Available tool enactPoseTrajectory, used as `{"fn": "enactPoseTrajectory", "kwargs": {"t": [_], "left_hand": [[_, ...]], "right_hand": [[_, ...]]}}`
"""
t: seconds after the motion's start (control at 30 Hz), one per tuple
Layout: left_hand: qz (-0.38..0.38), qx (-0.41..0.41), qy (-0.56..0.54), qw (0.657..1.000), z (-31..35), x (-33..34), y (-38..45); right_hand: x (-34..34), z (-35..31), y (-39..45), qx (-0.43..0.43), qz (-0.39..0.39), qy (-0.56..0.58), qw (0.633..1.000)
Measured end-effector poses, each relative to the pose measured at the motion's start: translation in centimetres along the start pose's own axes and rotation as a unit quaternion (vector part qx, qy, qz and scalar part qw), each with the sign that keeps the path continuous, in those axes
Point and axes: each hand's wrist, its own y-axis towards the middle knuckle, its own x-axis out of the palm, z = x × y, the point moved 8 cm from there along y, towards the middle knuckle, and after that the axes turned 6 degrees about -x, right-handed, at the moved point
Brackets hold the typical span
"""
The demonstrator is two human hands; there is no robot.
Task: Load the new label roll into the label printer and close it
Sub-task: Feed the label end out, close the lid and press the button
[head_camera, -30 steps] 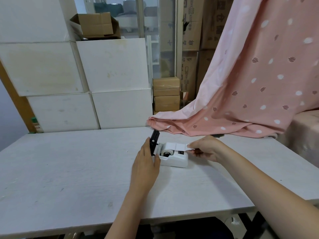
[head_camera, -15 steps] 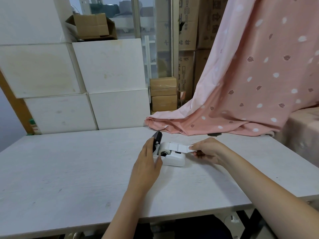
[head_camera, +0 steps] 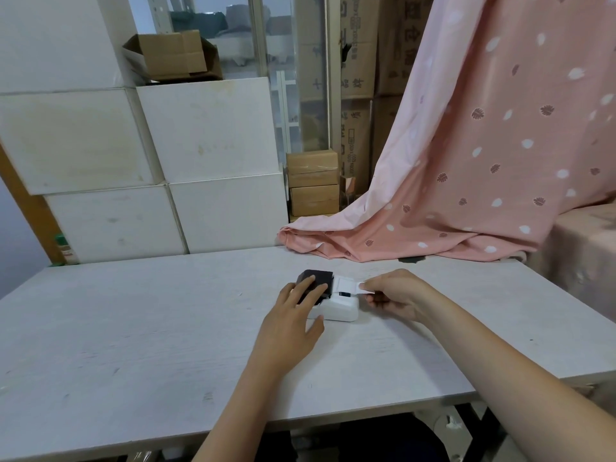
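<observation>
A small white label printer (head_camera: 340, 310) sits on the pale table (head_camera: 133, 328). Its black lid (head_camera: 316, 278) lies down flat over the roll compartment, so the roll inside is hidden. My left hand (head_camera: 293, 321) rests on the lid with fingers spread, pressing on its top. A white label strip (head_camera: 350, 285) comes out of the printer toward the right. My right hand (head_camera: 393, 295) pinches the free end of that strip between thumb and fingers, just right of the printer.
A pink dotted cloth (head_camera: 450, 211) drapes onto the table's far right edge. White boxes (head_camera: 206, 161) and brown cartons (head_camera: 313, 181) stand behind the table. A cloth-covered surface (head_camera: 586, 248) lies to the right.
The black lid has swung from upright down onto the printer under my left hand. My right hand keeps holding the label strip's end out to the right.
</observation>
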Motion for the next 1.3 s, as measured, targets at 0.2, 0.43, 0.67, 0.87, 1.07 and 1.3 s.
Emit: {"fn": "enactPoseTrajectory", "kwargs": {"t": [0.2, 0.43, 0.67, 0.87, 1.07, 1.3], "left_hand": [[0.004, -0.001, -0.003, 1.0, 0.0, -0.1, 0.1], [0.002, -0.006, 0.001, 1.0, -0.2, 0.1, 0.1], [-0.005, -0.009, 0.029, 1.0, -0.1, 0.3, 0.3], [-0.024, -0.014, 0.044, 0.999, 0.0, 0.6, 0.3], [-0.034, -0.014, 0.053, 0.998, 0.0, 1.0, 0.3], [0.018, -0.018, 0.024, 0.999, 0.0, 0.5, -0.2]], "right_hand": [[-0.3, -0.1, 0.6, -0.004, 0.026, 0.023, 0.999], [0.7, 0.6, 1.3, -0.094, 0.004, -0.101, 0.99], [2.1, 0.9, 0.2, -0.144, -0.012, -0.136, 0.98], [2.3, 1.4, -0.5, -0.19, -0.022, -0.131, 0.973], [2.0, 1.1, -1.0, -0.193, 0.012, -0.107, 0.975], [2.1, 1.1, -1.6, -0.213, 0.032, -0.114, 0.97]]}}
